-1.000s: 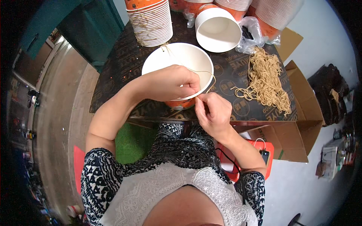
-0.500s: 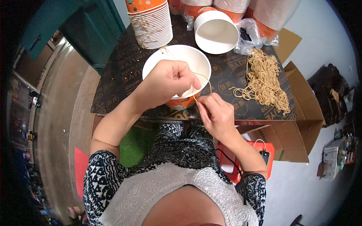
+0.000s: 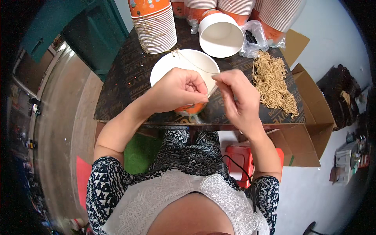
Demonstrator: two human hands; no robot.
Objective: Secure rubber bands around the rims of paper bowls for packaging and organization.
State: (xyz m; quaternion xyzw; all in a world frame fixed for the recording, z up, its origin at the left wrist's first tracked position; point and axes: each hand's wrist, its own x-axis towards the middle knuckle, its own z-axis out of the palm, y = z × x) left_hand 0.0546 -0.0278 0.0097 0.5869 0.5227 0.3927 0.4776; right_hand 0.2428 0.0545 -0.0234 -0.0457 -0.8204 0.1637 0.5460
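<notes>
A white paper bucket (image 3: 162, 64) with an orange printed outside stands in front of me on the dark table. A thin tan string (image 3: 192, 62) runs from a knot at its far rim across the mouth toward my hands. My left hand (image 3: 182, 88) is over the near side of the bucket, thumb and forefinger pinched on the string by the near right rim. Just right of it, my right hand (image 3: 239, 94) is raised, with thumb and forefinger closed on the string. The fingers hide part of the string and the near rim.
A heap of tan string (image 3: 274, 84) lies at the table's right. A stack of paper buckets (image 3: 156, 33) stands at the far left, and one white bucket (image 3: 221, 35) lies tipped over. More bagged stacks (image 3: 280, 15) line the back. An open cardboard box (image 3: 309, 113) sits right of the table.
My right hand has risen from below the near right rim to above it, bringing the string up. My left hand has shifted slightly, its fingers turning toward the rim.
</notes>
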